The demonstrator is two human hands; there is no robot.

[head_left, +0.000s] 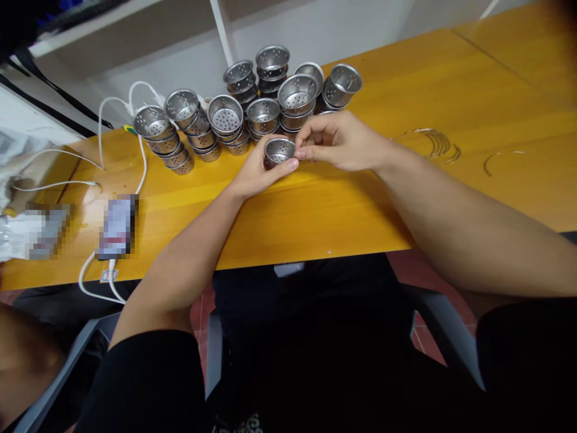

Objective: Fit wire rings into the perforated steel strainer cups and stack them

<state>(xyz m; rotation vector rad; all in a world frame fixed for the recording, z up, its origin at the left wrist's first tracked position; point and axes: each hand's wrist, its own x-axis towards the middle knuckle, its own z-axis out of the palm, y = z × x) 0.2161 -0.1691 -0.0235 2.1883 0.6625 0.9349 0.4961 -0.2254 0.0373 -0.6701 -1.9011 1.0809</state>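
My left hand [256, 174] is wrapped round a small perforated metal cup [278, 150], held just above the yellow wooden table [315, 210]. The fingers of my right hand [336, 141] are pinched together at the cup's right rim; what they pinch, if anything, is too small to make out. Right behind both hands stand several stacks of the same metal cups [252, 111].
Thin curved wire handles [435, 143] lie on the table to the right, another wire [500, 157] further right. A blurred phone [118, 225] with white cables [135, 114] lies at the left. Another person's arm [22, 361] shows at the lower left. A grey chair is under me.
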